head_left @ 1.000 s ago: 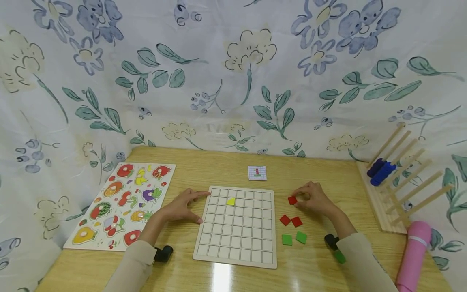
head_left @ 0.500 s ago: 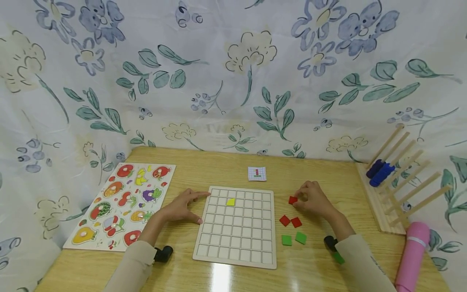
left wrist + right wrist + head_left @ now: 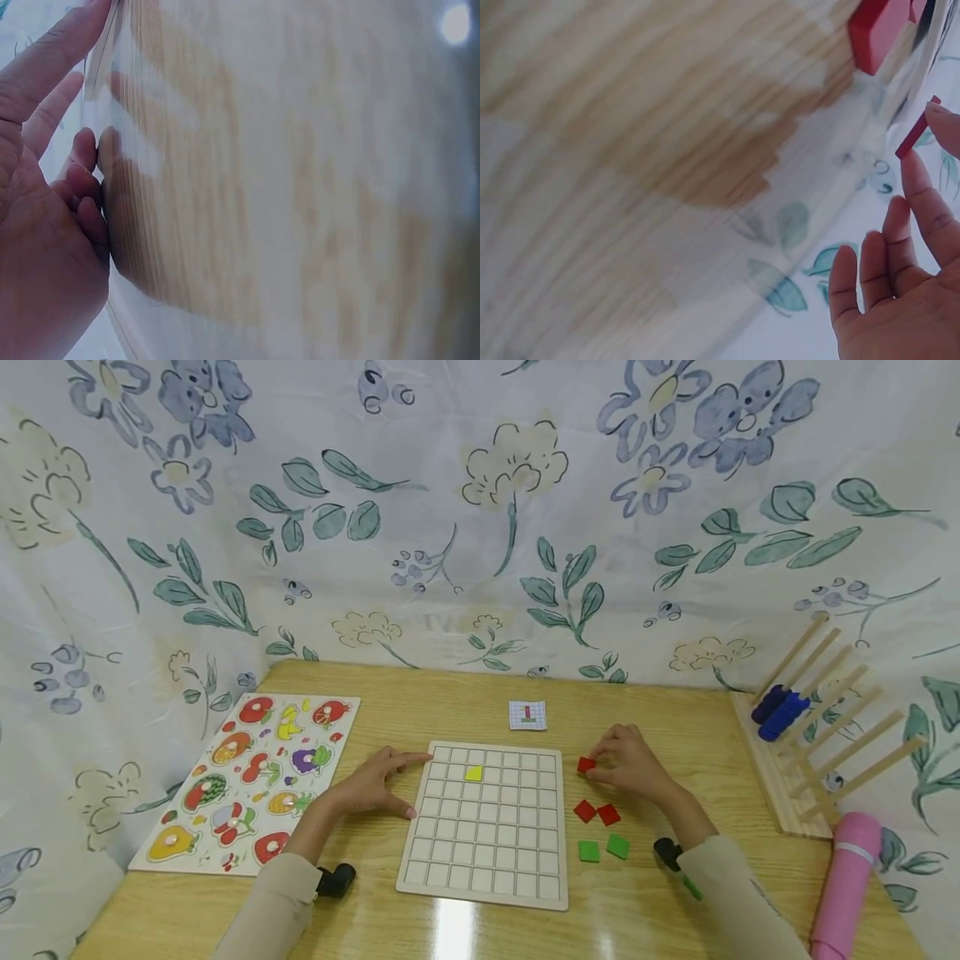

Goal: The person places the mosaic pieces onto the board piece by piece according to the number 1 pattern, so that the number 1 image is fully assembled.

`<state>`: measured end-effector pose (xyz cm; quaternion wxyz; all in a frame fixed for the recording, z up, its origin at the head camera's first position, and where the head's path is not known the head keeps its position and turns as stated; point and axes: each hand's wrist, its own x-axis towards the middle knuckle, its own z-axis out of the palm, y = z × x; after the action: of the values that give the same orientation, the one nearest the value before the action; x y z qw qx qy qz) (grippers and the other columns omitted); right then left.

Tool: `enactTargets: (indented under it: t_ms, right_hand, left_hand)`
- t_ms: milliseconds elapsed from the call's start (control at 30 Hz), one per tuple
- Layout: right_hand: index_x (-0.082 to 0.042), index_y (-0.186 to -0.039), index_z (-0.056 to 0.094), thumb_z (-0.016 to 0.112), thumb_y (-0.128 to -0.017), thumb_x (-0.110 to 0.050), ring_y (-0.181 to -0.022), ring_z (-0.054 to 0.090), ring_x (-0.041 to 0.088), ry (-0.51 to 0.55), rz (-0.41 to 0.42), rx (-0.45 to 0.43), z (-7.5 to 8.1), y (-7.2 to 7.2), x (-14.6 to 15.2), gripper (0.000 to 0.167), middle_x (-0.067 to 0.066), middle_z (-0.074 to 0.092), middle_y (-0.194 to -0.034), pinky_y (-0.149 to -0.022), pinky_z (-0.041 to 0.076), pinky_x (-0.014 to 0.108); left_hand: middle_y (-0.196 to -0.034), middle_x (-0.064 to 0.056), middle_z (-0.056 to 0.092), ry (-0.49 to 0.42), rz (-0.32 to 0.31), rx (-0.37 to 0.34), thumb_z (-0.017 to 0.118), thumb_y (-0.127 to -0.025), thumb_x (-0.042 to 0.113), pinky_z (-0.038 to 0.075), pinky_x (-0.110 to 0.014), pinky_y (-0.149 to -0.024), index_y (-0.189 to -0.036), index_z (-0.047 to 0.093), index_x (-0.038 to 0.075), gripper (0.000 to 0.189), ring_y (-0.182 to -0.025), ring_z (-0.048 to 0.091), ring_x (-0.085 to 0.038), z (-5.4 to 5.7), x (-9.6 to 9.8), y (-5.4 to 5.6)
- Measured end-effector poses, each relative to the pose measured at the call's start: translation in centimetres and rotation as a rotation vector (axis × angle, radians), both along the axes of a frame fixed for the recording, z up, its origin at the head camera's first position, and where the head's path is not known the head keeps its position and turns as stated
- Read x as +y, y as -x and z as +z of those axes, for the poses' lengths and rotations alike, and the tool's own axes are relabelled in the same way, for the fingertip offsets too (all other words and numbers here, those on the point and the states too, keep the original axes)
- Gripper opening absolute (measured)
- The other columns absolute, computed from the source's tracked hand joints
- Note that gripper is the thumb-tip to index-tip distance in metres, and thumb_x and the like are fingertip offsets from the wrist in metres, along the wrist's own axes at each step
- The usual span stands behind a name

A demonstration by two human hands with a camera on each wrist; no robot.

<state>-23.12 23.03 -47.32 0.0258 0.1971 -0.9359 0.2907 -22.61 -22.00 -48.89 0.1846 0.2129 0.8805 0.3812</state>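
Observation:
A pale wooden grid board (image 3: 491, 833) lies in the middle of the table, with a yellow tile (image 3: 474, 773) in one of its upper cells. My left hand (image 3: 372, 787) touches the board's left edge with thumb and index fingertips spread apart. Right of the board, my right hand (image 3: 630, 766) pinches a square red tile (image 3: 586, 765) between thumb and index finger; the right wrist view shows this red tile (image 3: 916, 129) edge-on, off the table. Below that hand lie two red tiles (image 3: 585, 811) and two green tiles (image 3: 588, 851). Another green piece (image 3: 691, 887) shows beside the right wrist, partly hidden.
Behind the board lies a small card (image 3: 527, 715) printed with a coloured grid pattern. A fruit puzzle board (image 3: 251, 777) is at left. To the right stand a wooden peg rack (image 3: 787, 777) with blue beads and a pink cylindrical object (image 3: 851, 885). Floral cloth (image 3: 480, 552) hangs behind.
My right hand, with the red tile between its fingers, has moved slightly left toward the board. The left hand stays at the board's left edge.

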Motion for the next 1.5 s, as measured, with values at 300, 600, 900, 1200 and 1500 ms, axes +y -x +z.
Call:
enactTargets:
  t_ms: [300, 600, 900, 1200, 1500]
  right_hand:
    - [-0.007, -0.086, 0.075, 0.085, -0.076, -0.013, -0.098, 0.042, 0.029, 0.018, 0.033, -0.023, 0.3, 0.5, -1.6, 0.015, 0.008, 0.055, -0.095, -0.084, 0.038, 0.042]
    - [-0.007, -0.086, 0.075, 0.084, -0.076, -0.013, -0.1, 0.041, 0.029, 0.056, 0.037, -0.046, 0.4, 0.6, -3.2, 0.016, 0.01, 0.055, -0.097, -0.085, 0.038, 0.043]
    - [-0.008, -0.086, 0.074, 0.084, -0.077, -0.014, -0.102, 0.04, 0.027, 0.1, 0.063, -0.083, 0.4, 0.9, -5.4, 0.015, 0.009, 0.054, -0.1, -0.086, 0.039, 0.043]
    - [-0.006, -0.089, 0.075, 0.083, -0.078, -0.016, -0.104, 0.041, 0.028, 0.103, 0.099, -0.084, 0.7, 0.9, -7.0, 0.017, 0.009, 0.056, -0.101, -0.087, 0.039, 0.043]
    - [-0.01, -0.089, 0.076, 0.083, -0.077, -0.019, -0.108, 0.04, 0.026, 0.122, 0.1, -0.167, 0.6, 1.0, -8.8, 0.017, 0.007, 0.055, -0.106, -0.092, 0.038, 0.044]
  left_hand:
    - [-0.1, -0.01, 0.039, 0.001, 0.006, -0.006, 0.09, -0.071, 0.029, 0.034, -0.038, -0.078, -0.148, 0.049, 0.022, 0.088, -0.094, 0.036, -0.023, 0.1, 0.0, 0.0]
    - [-0.1, -0.009, 0.039, -0.011, -0.007, -0.003, 0.09, -0.071, 0.03, 0.032, -0.038, -0.077, -0.148, 0.049, 0.021, 0.089, -0.093, 0.035, -0.023, -0.1, -0.1, 0.1]
    - [-0.1, -0.009, 0.039, -0.011, -0.005, 0.003, 0.09, -0.07, 0.03, 0.033, -0.038, -0.078, -0.148, 0.049, 0.02, 0.089, -0.094, 0.035, -0.022, -0.1, 0.0, 0.0]
    - [-0.1, -0.009, 0.039, -0.004, 0.009, -0.012, 0.091, -0.07, 0.029, 0.034, -0.037, -0.077, -0.148, 0.049, 0.021, 0.089, -0.094, 0.035, -0.023, 0.2, 0.1, -0.1]
    - [-0.101, -0.009, 0.04, 0.009, 0.014, -0.011, 0.091, -0.07, 0.03, 0.035, -0.037, -0.077, -0.148, 0.049, 0.022, 0.089, -0.094, 0.036, -0.023, 0.2, 0.1, -0.1]
